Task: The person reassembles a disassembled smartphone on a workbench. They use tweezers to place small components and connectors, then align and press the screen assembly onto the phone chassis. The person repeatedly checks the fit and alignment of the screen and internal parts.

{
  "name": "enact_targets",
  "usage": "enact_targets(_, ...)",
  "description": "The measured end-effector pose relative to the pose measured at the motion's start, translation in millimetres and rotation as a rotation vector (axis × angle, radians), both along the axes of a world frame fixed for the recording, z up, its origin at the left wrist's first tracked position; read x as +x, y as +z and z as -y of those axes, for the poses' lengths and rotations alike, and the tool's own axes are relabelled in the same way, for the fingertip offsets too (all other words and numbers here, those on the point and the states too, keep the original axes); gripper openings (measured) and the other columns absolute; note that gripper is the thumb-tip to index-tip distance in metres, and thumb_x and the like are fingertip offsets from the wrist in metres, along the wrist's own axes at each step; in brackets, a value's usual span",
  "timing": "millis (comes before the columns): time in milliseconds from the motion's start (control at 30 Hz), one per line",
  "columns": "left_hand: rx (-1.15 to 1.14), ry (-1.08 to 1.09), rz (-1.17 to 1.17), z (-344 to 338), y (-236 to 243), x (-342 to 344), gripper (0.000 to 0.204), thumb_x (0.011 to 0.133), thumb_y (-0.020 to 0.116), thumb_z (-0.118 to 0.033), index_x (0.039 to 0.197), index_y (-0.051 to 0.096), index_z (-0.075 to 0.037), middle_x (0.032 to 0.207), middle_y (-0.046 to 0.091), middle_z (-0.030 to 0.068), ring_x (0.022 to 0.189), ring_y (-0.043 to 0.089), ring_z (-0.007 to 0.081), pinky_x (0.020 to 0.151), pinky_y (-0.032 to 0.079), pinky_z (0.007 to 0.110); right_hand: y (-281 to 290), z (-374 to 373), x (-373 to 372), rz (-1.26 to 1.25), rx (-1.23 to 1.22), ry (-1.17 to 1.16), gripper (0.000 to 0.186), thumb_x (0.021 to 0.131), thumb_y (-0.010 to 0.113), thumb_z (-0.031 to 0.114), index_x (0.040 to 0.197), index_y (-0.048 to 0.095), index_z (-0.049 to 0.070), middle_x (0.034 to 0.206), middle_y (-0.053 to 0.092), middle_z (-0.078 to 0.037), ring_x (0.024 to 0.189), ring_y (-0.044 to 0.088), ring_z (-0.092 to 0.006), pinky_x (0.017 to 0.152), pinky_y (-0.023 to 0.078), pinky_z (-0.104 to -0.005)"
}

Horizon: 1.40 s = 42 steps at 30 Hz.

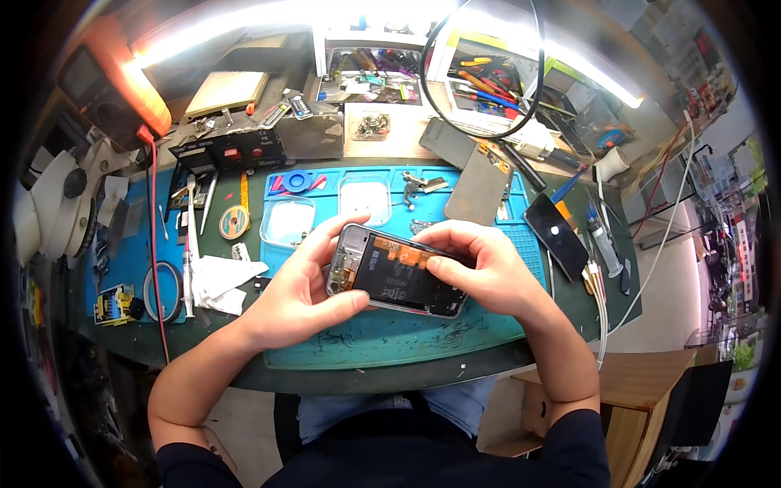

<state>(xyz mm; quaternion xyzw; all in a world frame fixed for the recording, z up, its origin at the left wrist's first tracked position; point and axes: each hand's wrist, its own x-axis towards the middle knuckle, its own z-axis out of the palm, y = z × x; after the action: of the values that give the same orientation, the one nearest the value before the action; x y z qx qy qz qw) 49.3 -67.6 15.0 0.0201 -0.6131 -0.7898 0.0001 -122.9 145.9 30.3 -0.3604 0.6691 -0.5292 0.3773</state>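
Note:
An opened smartphone [390, 285] is held tilted above the blue-green work mat [390, 346]. Its inside faces up, with a black battery, a strip of orange flex cable and small parts at the left end. My left hand [297, 297] is closed round that left end, thumb along the near edge and fingers at the far side. Across the right part, my right hand [488, 264] grips the phone, its thumb pressing beside the orange flex and its other fingers curled over the far edge. Part of the phone's right end lies under this hand.
Two clear plastic boxes [289, 224] and small metal parts [419, 185] lie beyond the phone. Loose phone panels [480, 187] and a dark phone [556, 236] lie right. White tissue [224, 281] and a tape roll [234, 221] lie left. A ring magnifier [425, 61] overhangs the back.

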Motion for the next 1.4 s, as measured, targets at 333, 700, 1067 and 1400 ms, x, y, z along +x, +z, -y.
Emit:
enact_targets(333,0.209,0.040,0.108,6.4,0.2,0.8,0.052,0.112,0.040,-0.019,0.163,0.033,-0.006,0.135,0.062,0.0089,0.117,0.064,0.0115,0.101,0.054,0.031,-1.2,-1.0,-1.4,-0.082,0.086,0.013,0.030,0.099,0.065,0.003,0.128,0.066,-0.005,0.117,0.073,-0.007,0.105,0.067,-0.0102,0.096,0.055,-0.0290)
enact_targets(700,0.150,0.053,0.100,6.5,-2.4,0.8,0.050,0.113,0.040,-0.017,0.162,0.037,-0.005,0.129,0.065,0.0057,0.109,0.063,0.0066,0.095,0.054,0.027,-6.9,0.1,1.4,-0.192,-0.007,-0.032,0.027,0.095,0.065,0.007,0.120,0.070,-0.002,0.100,0.075,-0.007,0.091,0.067,-0.0093,0.084,0.055,-0.0290)
enact_targets(1067,0.186,0.055,0.138,8.5,-3.0,1.7,0.050,0.113,0.042,-0.021,0.160,0.039,-0.004,0.127,0.067,0.0052,0.107,0.066,0.0077,0.092,0.058,0.029,11.6,-0.8,1.1,-0.158,0.167,0.117,0.038,0.098,0.066,0.005,0.135,0.063,-0.003,0.111,0.073,-0.007,0.100,0.068,-0.0088,0.089,0.056,-0.0275)
enact_targets(1400,0.059,-0.007,-0.009,8.6,-4.3,4.6,0.071,0.098,0.067,-0.004,0.160,0.033,0.002,0.141,0.060,0.0087,0.129,0.058,0.0136,0.109,0.049,0.033,4.9,-2.9,-0.7,-0.015,0.127,0.128,0.028,0.100,0.065,0.005,0.126,0.063,-0.006,0.116,0.072,-0.008,0.106,0.068,-0.0110,0.093,0.056,-0.0288)
